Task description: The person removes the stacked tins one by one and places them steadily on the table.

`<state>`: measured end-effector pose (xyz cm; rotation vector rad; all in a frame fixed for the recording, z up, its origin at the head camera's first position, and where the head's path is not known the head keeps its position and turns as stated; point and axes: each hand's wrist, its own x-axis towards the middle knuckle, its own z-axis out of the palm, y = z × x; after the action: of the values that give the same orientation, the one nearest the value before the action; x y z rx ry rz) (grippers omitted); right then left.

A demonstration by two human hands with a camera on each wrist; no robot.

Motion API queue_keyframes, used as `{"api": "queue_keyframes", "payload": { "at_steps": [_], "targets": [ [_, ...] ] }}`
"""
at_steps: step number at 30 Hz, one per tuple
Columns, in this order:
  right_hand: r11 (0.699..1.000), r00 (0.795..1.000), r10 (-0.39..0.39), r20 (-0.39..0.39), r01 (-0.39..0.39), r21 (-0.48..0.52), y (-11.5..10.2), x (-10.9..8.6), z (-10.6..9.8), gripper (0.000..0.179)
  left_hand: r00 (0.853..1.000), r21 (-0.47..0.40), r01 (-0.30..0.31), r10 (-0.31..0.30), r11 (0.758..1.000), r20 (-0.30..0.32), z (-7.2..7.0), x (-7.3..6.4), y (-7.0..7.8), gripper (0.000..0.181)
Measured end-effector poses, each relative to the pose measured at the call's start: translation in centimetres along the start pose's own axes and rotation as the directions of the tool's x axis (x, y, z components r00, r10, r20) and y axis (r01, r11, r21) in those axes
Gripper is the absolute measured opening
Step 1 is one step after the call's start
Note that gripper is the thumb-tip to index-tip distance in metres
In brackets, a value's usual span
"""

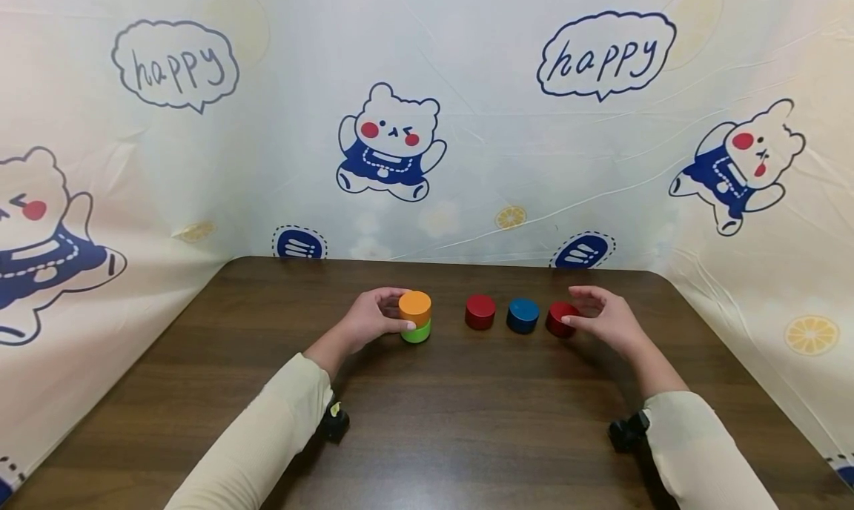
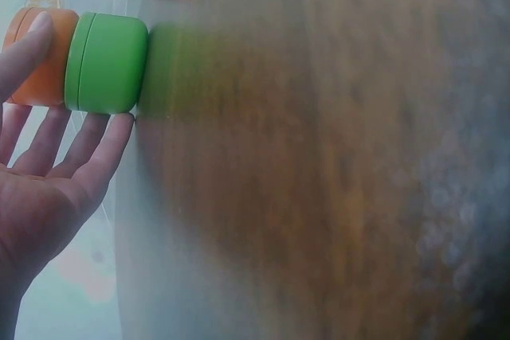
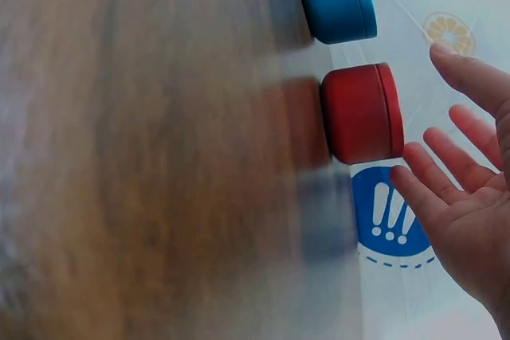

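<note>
The orange tin [image 1: 415, 306] sits on top of the green tin [image 1: 416, 334], left of the middle of the desk [image 1: 427, 421] and toward its far side; in the left wrist view their faces meet and their sides look close to flush. The left hand [image 1: 365, 320] pinches the orange tin, thumb on the near side and fingers behind, the lower fingers reaching down alongside the green one. To keep this pair true, the grip should probably stay light and level, opening sideways so that the thumb does not drag the upper tin off centre.

To the right stand a red tin [image 1: 480, 313], a blue tin [image 1: 523, 316] and a second red tin [image 1: 559, 322], in a row with narrow gaps. The right hand [image 1: 608, 322] is spread beside the second red tin, fingertips at its lid; whether they touch, I cannot tell. A straight lift from the outer side would likely spare the blue neighbour.

The desk's far edge runs just behind the row, with the patterned backdrop [image 1: 494, 73] beyond, so room to push away is short. Bare wood stretches between the stack and the first red tin, and broadly in front, between the sleeves [image 1: 267, 421].
</note>
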<state>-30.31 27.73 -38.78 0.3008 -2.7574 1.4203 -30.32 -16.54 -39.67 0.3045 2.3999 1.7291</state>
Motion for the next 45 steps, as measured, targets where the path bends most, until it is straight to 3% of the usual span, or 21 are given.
{"api": "queue_keyframes", "payload": {
  "at_steps": [28,45],
  "targets": [
    [0.994,0.995,-0.102,-0.019,0.102,0.033,-3.6,-0.5,1.4,0.062,1.000,0.004,0.006,-0.006,1.000,0.001,-0.1,0.1,0.0,0.060],
    [0.983,0.985,-0.168,0.031,0.165,0.082,-5.4,-0.6,2.7,0.061,1.000,0.006,0.008,-0.008,1.000,-0.002,0.0,0.1,-0.1,0.060]
  ]
}}
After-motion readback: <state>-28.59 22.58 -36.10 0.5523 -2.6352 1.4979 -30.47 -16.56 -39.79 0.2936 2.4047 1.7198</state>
